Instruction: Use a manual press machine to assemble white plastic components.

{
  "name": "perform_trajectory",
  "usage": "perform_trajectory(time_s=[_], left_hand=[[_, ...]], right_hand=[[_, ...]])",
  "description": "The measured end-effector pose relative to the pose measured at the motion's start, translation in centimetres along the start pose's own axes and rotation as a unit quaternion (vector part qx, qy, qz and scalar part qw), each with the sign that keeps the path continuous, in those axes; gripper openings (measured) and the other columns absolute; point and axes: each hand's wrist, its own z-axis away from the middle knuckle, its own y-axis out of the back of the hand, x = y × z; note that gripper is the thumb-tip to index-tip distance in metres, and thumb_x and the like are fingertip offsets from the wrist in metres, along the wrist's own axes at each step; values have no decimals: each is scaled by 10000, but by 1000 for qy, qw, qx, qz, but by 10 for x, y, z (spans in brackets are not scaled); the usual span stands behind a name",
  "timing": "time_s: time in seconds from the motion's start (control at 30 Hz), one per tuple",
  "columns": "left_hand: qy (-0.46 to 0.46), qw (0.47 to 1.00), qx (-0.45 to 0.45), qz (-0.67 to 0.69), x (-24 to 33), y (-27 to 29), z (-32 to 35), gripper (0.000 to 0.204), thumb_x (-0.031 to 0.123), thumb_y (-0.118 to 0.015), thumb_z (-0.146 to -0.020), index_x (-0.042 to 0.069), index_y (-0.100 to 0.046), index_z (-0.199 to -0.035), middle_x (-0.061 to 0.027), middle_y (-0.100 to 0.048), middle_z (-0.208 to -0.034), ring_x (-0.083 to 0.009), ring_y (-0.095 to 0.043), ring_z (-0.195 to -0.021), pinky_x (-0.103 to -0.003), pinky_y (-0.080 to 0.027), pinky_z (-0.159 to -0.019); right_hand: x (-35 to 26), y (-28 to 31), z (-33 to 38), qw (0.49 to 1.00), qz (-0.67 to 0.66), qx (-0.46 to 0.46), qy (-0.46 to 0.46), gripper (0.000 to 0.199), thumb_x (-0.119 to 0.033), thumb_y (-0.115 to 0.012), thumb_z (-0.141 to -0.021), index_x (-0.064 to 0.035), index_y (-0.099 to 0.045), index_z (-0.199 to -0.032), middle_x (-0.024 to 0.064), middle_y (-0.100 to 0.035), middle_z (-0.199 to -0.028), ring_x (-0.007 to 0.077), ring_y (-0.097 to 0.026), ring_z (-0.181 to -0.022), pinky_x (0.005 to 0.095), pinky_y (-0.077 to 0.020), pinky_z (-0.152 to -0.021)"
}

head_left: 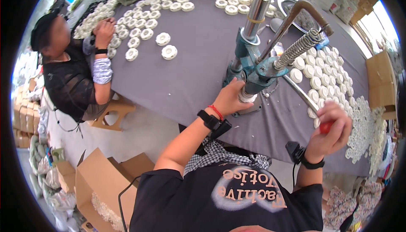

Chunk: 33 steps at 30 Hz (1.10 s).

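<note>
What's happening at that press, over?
Left hand at white piece under teal press. Right hand gripping red knob of lever. White discs lie close by the lever.

Single view, head-mounted: left unit of a side-by-side fisheye pair. Looks steeply down and forward from above the wearer; upright, unmirrored. Wearer's black shirt (177, 198) nearest the lens, filling lower middle, seen from above. Left hand (231, 97) slightly right of centre, right hand (332, 126) farther right, both at close range. Press (248, 48) beyond left hand. Field wide: takes in most of table (190, 75), edges bowed, plus seated co-worker (69, 80) at left, farther off. Rim dark, rounded.
</note>
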Motion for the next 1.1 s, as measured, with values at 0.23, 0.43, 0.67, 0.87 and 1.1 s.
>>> perform_trajectory(time_s=[0.23,0.43,0.67,0.87,1.1], left_hand=[[146,988,48,-17,38,12,50,619,345,-769,-710,-16,-548,-1161,-108,-599,-968,-219,-614,-867,-339,-493,-771],[100,904,-92,406,185,80,52,825,649,-643,-737,-49,-518,-1159,-128,-567,-1095,-175,-582,-950,-306,-483,-774],[-189,861,-189,432,230,77,41,876,746,-441,-820,-67,-506,-1138,-147,-604,-955,-298,-633,-840,-337,-511,-710],[-216,870,-194,399,226,90,46,1163,905,-262,-694,-142,-526,-1124,-214,-617,-977,-317,-643,-839,-376,-529,-708],[-210,893,-117,381,220,88,46,914,747,-396,-837,-121,-562,-1072,-173,-628,-888,-279,-665,-781,-316,-534,-649]], right_hand=[[14,-47,-87,998,-32,29,-50,217,-143,-492,-979,32,-618,-948,49,-583,-700,81,-555,-642,205,-428,-602],[22,-47,-92,996,-67,23,-45,229,-181,-514,-983,14,-623,-936,24,-570,-676,63,-532,-635,197,-418,-601],[24,-45,-91,998,-49,5,-42,239,-198,-507,-986,5,-624,-934,21,-562,-681,60,-521,-624,192,-406,-596],[22,-45,-91,998,-40,4,-55,232,-196,-502,-987,-8,-627,-933,13,-567,-680,50,-520,-621,182,-361,-556],[26,-64,-109,998,-35,8,-60,251,-217,-523,-979,1,-638,-934,16,-576,-654,38,-510,-606,183,-341,-539]])
